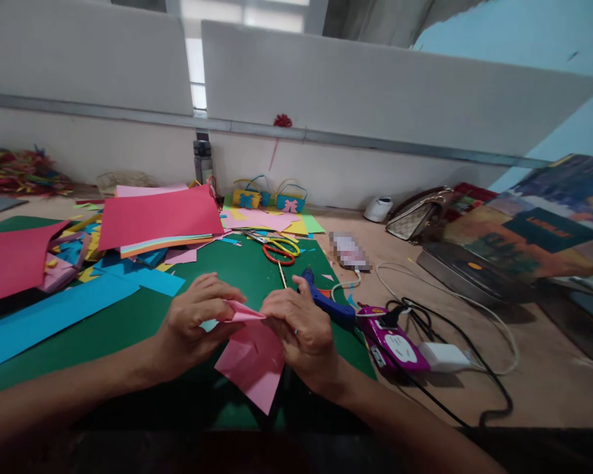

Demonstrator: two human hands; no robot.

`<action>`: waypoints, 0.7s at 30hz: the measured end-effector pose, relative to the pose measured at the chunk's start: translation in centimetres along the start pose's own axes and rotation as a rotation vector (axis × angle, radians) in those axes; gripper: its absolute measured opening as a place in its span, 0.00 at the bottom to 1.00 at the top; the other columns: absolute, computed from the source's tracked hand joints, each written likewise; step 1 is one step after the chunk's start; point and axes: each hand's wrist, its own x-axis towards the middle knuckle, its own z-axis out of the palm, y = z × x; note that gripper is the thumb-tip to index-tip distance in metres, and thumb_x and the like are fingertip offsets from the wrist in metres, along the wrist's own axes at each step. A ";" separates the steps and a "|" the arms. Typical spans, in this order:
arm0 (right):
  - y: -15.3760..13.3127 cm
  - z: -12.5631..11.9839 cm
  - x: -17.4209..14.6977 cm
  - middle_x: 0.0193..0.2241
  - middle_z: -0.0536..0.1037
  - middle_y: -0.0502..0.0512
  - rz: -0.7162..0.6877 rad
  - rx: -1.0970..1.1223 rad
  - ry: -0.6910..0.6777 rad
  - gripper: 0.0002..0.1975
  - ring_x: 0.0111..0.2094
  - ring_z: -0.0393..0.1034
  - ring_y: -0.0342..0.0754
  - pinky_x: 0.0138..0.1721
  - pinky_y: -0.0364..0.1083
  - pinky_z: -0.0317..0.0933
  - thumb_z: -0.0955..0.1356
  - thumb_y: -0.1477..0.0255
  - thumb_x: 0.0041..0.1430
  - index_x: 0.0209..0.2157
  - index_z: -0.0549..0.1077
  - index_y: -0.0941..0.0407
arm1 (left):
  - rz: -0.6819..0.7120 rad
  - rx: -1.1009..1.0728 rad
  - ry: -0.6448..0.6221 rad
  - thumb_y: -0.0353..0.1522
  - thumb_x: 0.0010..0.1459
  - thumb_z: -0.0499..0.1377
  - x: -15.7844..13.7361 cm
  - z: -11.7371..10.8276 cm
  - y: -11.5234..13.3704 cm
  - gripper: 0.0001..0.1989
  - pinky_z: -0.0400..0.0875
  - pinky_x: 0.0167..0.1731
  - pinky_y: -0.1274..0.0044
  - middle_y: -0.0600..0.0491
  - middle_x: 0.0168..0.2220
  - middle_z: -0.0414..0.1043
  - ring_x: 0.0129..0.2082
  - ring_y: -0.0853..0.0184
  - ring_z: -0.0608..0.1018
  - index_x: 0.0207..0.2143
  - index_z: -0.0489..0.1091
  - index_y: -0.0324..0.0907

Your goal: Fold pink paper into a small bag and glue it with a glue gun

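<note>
A piece of pink paper (257,372) is held up over the near part of a green mat (242,266), between the two hands. Its upper part is folded into a narrow pleat, and a flat flap hangs below, one corner pointing down. The fingers of the left hand (192,326) are pinched on the left end of the fold; those of the right hand (304,332) are clamped on its right end.

Just beyond the right hand lies a blue glue gun (333,308), with a thin stick (282,273) near it. Farther back on the mat are scissors (267,245) with red and yellow handles. To the left, a long blue strip (54,322) runs across the mat, below a stack of colored paper topped by a red sheet (161,217). Behind the scissors stand small paper bags, one yellow (237,199) and one blue (299,203).

On the bare tabletop (548,388) to the right are a purple power strip (395,345), a white plug (445,356) and a blurred-out phone (350,251). A handbag (414,217) sits near the wall (346,171).
</note>
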 end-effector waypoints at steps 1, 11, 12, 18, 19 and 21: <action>0.0 -0.1 0.0 0.27 0.75 0.49 -0.002 -0.003 0.002 0.06 0.31 0.71 0.42 0.52 0.53 0.47 0.64 0.78 0.57 0.29 0.68 0.55 | 0.007 0.004 0.003 0.25 0.54 0.59 0.0 0.0 0.0 0.07 0.61 0.48 0.66 0.51 0.36 0.74 0.35 0.69 0.75 0.26 0.62 0.41; 0.0 -0.4 0.2 0.25 0.75 0.48 -0.028 0.006 -0.016 0.04 0.31 0.71 0.43 0.52 0.54 0.46 0.66 0.77 0.56 0.28 0.69 0.54 | 0.043 0.011 -0.012 0.23 0.54 0.57 0.6 -0.5 0.4 0.06 0.57 0.50 0.64 0.53 0.32 0.75 0.32 0.70 0.74 0.27 0.64 0.40; 0.0 -0.3 0.2 0.25 0.75 0.48 -0.034 0.001 -0.013 0.04 0.31 0.71 0.43 0.53 0.54 0.46 0.66 0.77 0.56 0.28 0.69 0.55 | 0.047 0.012 -0.017 0.23 0.55 0.57 0.7 -0.6 0.4 0.06 0.57 0.50 0.64 0.53 0.32 0.75 0.32 0.70 0.74 0.27 0.64 0.40; 0.0 -0.2 0.1 0.25 0.75 0.49 -0.055 -0.024 -0.005 0.04 0.31 0.71 0.43 0.52 0.53 0.47 0.65 0.76 0.57 0.28 0.69 0.56 | 0.062 0.022 -0.031 0.23 0.55 0.56 0.6 -0.5 0.4 0.07 0.57 0.50 0.65 0.54 0.30 0.74 0.31 0.72 0.74 0.26 0.64 0.40; 0.0 -0.2 0.1 0.25 0.75 0.49 -0.055 -0.024 -0.008 0.05 0.31 0.71 0.43 0.52 0.53 0.47 0.65 0.77 0.57 0.28 0.69 0.56 | 0.061 0.021 -0.030 0.24 0.56 0.56 0.6 -0.5 0.4 0.07 0.57 0.50 0.65 0.54 0.30 0.74 0.31 0.72 0.74 0.26 0.64 0.40; 0.0 -0.2 0.1 0.25 0.75 0.49 -0.056 -0.023 -0.007 0.05 0.31 0.71 0.43 0.52 0.53 0.47 0.64 0.77 0.57 0.28 0.69 0.55 | 0.058 0.018 -0.027 0.24 0.56 0.56 0.6 -0.5 0.4 0.06 0.57 0.51 0.65 0.54 0.30 0.75 0.30 0.72 0.74 0.27 0.64 0.40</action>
